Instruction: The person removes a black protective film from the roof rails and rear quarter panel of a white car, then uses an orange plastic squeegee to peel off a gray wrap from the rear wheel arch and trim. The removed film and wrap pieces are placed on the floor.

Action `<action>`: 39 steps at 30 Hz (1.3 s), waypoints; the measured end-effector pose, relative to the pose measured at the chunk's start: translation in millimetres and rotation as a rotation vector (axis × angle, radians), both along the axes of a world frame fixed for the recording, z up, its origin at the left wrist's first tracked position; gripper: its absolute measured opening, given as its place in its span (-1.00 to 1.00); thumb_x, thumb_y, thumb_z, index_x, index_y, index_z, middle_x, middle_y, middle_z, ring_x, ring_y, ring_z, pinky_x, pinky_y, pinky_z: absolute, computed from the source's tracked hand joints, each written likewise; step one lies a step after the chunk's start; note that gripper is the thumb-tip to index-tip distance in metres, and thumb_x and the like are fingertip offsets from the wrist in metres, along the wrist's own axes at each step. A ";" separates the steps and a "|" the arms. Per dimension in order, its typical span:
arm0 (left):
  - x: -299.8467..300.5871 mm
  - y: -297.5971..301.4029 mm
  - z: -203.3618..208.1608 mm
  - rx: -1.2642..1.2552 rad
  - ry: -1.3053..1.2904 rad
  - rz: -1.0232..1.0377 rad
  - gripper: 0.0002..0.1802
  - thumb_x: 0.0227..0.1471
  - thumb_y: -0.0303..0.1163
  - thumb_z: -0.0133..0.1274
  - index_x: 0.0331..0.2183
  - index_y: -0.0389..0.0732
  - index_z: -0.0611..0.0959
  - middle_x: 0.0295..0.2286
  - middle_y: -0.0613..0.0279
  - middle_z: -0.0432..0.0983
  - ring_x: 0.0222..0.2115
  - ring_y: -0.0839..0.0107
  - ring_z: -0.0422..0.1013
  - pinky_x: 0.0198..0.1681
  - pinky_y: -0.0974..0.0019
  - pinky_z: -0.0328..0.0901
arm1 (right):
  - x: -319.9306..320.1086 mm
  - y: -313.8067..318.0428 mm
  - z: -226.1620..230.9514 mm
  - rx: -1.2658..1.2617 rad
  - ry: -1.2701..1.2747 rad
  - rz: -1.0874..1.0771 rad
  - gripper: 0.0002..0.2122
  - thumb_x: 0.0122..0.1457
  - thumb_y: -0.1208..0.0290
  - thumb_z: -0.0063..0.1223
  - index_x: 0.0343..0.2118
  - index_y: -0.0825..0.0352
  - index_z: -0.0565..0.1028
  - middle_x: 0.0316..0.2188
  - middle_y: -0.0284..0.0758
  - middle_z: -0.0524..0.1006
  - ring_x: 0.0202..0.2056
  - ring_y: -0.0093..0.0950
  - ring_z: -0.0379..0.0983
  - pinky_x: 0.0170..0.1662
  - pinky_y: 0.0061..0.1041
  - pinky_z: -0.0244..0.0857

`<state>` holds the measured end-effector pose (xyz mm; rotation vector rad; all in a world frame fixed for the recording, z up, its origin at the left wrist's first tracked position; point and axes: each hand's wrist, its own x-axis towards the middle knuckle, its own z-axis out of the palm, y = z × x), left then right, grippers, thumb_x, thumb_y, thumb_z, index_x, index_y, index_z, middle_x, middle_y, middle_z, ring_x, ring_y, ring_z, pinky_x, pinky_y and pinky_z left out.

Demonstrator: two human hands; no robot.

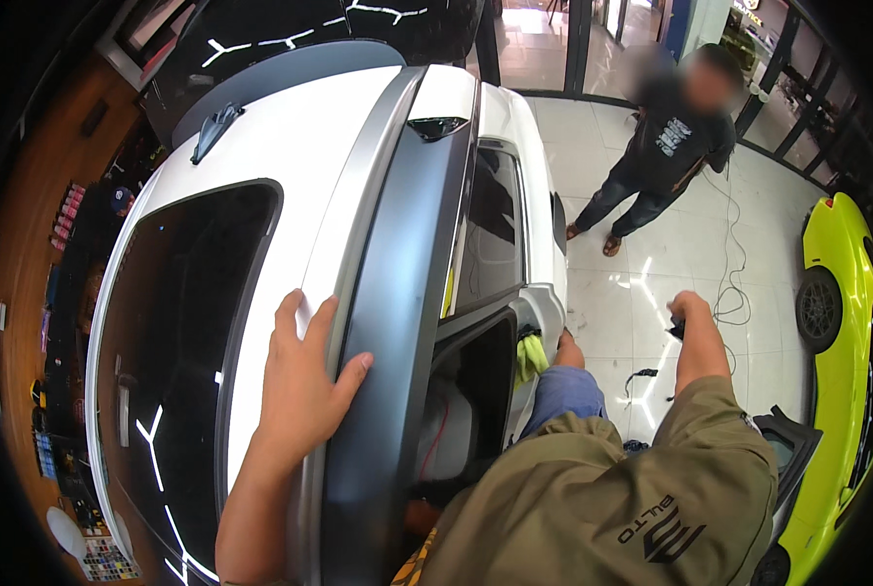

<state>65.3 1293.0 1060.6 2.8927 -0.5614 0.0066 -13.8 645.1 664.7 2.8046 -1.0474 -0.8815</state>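
Observation:
My left hand [309,376] lies on the roof edge of a white car [343,137], fingers spread and pressing nothing into the palm. Beneath and beside it runs a dark grey satin strip [392,244] along the roof side. A large dark glass roof panel [192,283] is to the left of this hand. Out to the right, over the tiled floor, my right hand [688,305] is closed, with a small dark thing at its fingers that I cannot make out. A yellow-green cloth [530,357] hangs beside the car, near my leg.
A person in dark clothes [676,146] stands on the floor [593,127] ahead to the right. A thin cable [739,264] trails across the tiles. A bright yellow-green car [832,391] and a dark panel [793,444] are at the right. Stocked shelves [65,215] line the left wall.

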 end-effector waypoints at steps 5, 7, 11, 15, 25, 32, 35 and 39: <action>10.4 9.5 -2.9 -0.095 0.048 -0.035 -0.37 -0.06 -0.27 0.20 0.06 -0.22 0.42 0.12 -0.18 0.08 0.10 -0.13 0.18 0.09 0.06 0.19 | 5.7 -9.3 -13.9 -0.093 -0.417 0.107 -0.76 0.06 0.55 -0.12 -0.25 0.43 0.56 -0.26 0.11 0.51 -0.18 -0.02 0.48 -0.09 -0.21 0.39; 10.0 3.7 2.0 -0.154 0.115 0.056 -0.39 -0.06 -0.28 0.19 0.05 -0.21 0.44 0.12 -0.17 0.08 0.10 -0.13 0.18 0.09 0.06 0.19 | 20.4 27.8 -20.5 -0.133 -0.620 0.064 -0.76 0.07 0.55 -0.13 -0.22 0.43 0.53 -0.28 0.11 0.50 -0.20 0.01 0.48 -0.10 -0.18 0.39; 13.4 5.5 -2.5 -0.191 0.106 0.015 -0.41 -0.05 -0.27 0.19 0.03 -0.23 0.44 0.11 -0.18 0.07 0.09 -0.15 0.18 0.09 0.05 0.19 | 13.4 43.0 -11.1 -0.100 -0.610 0.019 -0.76 0.02 0.57 -0.16 -0.28 0.42 0.53 -0.39 0.01 0.53 -0.24 0.00 0.46 -0.14 -0.15 0.36; 11.2 15.9 -7.8 -0.167 0.020 -0.037 -0.40 -0.04 -0.21 0.19 0.02 -0.23 0.45 0.11 -0.23 0.07 0.09 -0.17 0.18 0.10 0.04 0.18 | 8.6 32.2 7.2 -0.178 -0.156 0.509 -0.79 0.10 0.50 -0.13 -0.23 0.39 0.50 -0.33 0.01 0.53 -0.26 -0.03 0.48 -0.18 -0.15 0.38; 2.6 25.5 1.1 -0.194 0.064 -0.054 -0.40 0.00 -0.14 0.14 0.04 -0.21 0.43 0.11 -0.31 0.08 0.08 -0.20 0.19 0.12 0.03 0.17 | -0.1 18.8 11.3 -0.106 -0.374 -0.088 -0.69 0.10 0.37 -0.04 -0.11 0.38 0.49 -0.11 0.00 0.45 -0.04 -0.12 0.39 0.01 -0.25 0.29; 9.3 37.3 -25.5 -0.239 -0.046 -0.107 -0.37 -0.04 -0.20 0.17 0.05 -0.23 0.42 0.10 -0.21 0.19 0.14 -0.05 0.16 0.18 0.11 0.09 | 233.5 232.4 157.0 0.410 -1.253 0.610 -0.61 0.19 0.20 -0.06 -0.03 0.37 0.47 -0.10 -0.02 0.47 -0.02 -0.10 0.36 0.07 -0.25 0.21; 6.9 51.0 -18.4 -0.280 0.004 -0.189 -0.29 -0.06 -0.25 0.18 0.12 -0.24 0.36 0.11 -0.13 0.23 0.17 0.09 0.15 0.21 0.17 0.03 | 223.2 329.7 244.4 0.454 -1.357 0.803 -0.67 0.17 0.26 -0.06 -0.09 0.35 0.50 -0.19 -0.04 0.51 -0.13 -0.06 0.42 0.00 -0.24 0.26; -0.9 50.0 -26.1 -0.366 0.119 -0.031 -0.23 -0.09 -0.03 0.14 0.09 -0.26 0.40 0.12 -0.10 0.24 0.15 0.05 0.19 0.17 0.07 0.10 | 165.7 330.4 211.6 0.568 -1.515 0.579 -0.72 0.16 0.31 -0.07 -0.16 0.36 0.52 -0.27 -0.06 0.54 -0.18 -0.12 0.45 -0.06 -0.28 0.31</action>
